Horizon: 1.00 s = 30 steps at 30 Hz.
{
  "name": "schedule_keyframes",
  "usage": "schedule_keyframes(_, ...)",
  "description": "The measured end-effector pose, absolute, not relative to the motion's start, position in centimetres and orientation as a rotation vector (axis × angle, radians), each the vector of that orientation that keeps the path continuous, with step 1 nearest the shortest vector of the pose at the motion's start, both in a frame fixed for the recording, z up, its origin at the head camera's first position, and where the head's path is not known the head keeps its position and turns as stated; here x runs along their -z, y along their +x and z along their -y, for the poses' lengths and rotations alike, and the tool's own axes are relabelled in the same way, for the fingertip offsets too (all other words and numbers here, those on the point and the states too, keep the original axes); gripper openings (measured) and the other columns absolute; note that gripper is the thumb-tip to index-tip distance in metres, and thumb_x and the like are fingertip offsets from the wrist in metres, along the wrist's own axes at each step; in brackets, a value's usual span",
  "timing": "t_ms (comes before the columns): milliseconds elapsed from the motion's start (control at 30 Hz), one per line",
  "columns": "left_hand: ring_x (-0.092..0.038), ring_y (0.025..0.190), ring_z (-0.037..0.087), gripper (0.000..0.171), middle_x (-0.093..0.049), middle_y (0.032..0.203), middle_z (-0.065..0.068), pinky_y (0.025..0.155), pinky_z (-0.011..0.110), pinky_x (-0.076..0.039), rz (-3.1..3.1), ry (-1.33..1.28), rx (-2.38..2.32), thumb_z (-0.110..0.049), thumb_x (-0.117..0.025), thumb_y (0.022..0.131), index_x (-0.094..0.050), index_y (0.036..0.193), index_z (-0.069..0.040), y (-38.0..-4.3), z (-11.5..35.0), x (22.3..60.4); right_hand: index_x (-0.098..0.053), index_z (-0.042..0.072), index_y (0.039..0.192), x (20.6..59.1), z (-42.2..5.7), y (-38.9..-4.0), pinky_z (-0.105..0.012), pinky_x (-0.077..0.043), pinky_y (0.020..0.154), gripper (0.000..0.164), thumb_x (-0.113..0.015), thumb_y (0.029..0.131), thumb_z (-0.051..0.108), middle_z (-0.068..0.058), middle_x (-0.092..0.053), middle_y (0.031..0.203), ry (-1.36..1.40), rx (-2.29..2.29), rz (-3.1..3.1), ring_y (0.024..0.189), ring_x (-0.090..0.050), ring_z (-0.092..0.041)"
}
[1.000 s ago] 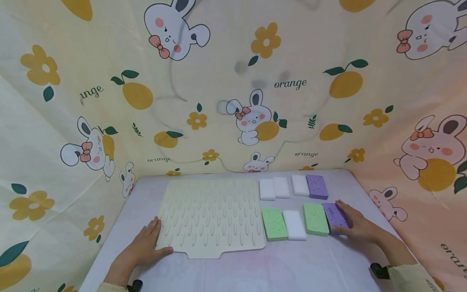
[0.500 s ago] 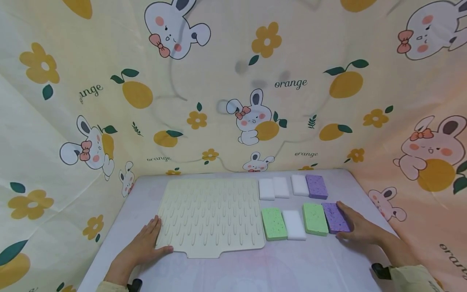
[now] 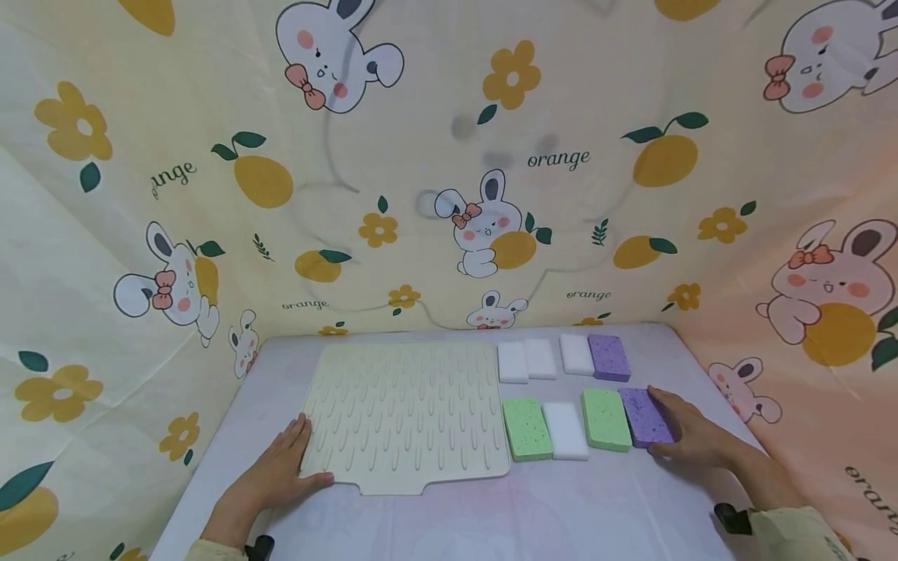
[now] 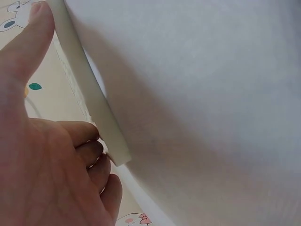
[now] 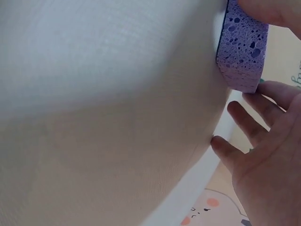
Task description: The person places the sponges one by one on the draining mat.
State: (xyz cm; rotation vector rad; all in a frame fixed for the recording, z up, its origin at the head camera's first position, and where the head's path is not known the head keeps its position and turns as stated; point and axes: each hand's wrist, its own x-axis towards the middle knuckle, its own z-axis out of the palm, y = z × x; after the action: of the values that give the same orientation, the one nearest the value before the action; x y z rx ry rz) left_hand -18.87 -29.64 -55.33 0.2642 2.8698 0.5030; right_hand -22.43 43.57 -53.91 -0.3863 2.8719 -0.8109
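A cream dish drying mat with raised ridges and a spout at its near edge lies on the table. My left hand rests at its near left corner, fingers along the left side and thumb at the near edge. In the left wrist view the fingertips meet the mat's edge. At the right, a purple sponge lies flat, touching or almost touching a green sponge. My right hand touches its right side, index finger at the far corner and thumb at the near corner, other fingers spread.
Between mat and green sponge lie another green sponge and a white sponge. Behind them sit white sponges and a purple sponge. A rabbit-patterned cloth hangs behind and beside the white table.
The right thumb has drawn back from over the purple sponge to its near right corner. Left hand, mat and sponges stay where they were.
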Motion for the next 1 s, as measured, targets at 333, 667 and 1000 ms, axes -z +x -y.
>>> schedule_keyframes(333,-0.017,0.16,0.054,0.128,-0.016,0.173,0.035,0.131,0.064,-0.019,-2.87,0.276,-0.53,-0.069,-0.078,0.086,-0.022,0.162,0.016,-18.75,29.74,55.39,-0.024,-0.013,0.162,54.04,-43.69,-22.48,-0.088,-0.03,0.107,0.115,-0.092,0.079,0.028,-0.042,-0.028,0.161,-0.462,0.798,-2.938,0.143,-0.028,-0.067)
schedule_keyframes(667,-0.016,0.16,0.053,0.126,-0.016,0.173,0.034,0.131,0.064,-0.019,-2.88,0.288,-0.524,-0.071,-0.075,0.088,-0.022,0.163,0.015,-18.68,29.72,55.51,-0.014,-0.005,0.168,53.82,-44.22,-22.53,-0.091,-0.03,0.104,0.119,-0.089,0.085,0.036,-0.042,-0.023,0.164,-0.364,0.78,-2.981,0.145,-0.026,-0.069)
schedule_keyframes(1000,-0.017,0.159,0.055,0.123,-0.016,0.172,0.036,0.131,0.065,-0.019,-2.882,0.301,-0.519,-0.067,-0.076,0.089,-0.023,0.162,0.017,-18.48,29.35,54.81,-0.012,-0.004,0.169,53.85,-43.58,-22.69,-0.091,-0.028,0.105,0.122,-0.089,0.086,0.042,-0.042,-0.023,0.165,-0.349,0.818,-3.02,0.146,-0.024,-0.069)
